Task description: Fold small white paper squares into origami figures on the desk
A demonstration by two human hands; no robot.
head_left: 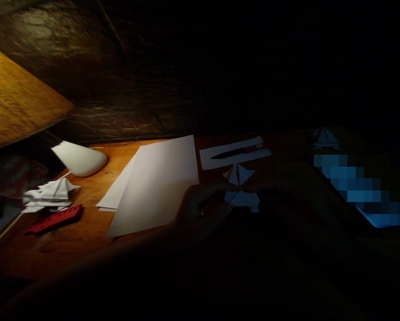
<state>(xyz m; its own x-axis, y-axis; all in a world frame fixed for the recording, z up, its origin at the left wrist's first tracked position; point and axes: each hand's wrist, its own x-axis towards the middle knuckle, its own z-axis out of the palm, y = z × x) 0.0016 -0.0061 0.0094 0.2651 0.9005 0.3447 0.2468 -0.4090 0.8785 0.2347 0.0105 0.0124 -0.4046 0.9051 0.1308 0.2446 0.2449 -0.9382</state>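
A small white folded paper figure (pixel 240 186) lies on the wooden desk (pixel 86 249), right of a large white sheet (pixel 159 183). My left hand (pixel 201 207) reaches in from the lower left in deep shadow. Its fingers are closed on the figure's left edge. My right hand (pixel 280 180) is only a dark shape against the figure's right side, and its fingers are lost in the dark. Behind the figure, a dark knife with a red handle (pixel 238 151) rests on a strip of white paper (pixel 235 154).
A white desk lamp head (pixel 81 158) lights the desk's left part. Below it lie crumpled folded paper (pixel 49 194) and a red ruler (pixel 54 219). Another folded figure (pixel 325 138) sits at the far right above a glowing blue screen (pixel 356 187). A wooden lampshade-like edge (pixel 15 102) overhangs the upper left.
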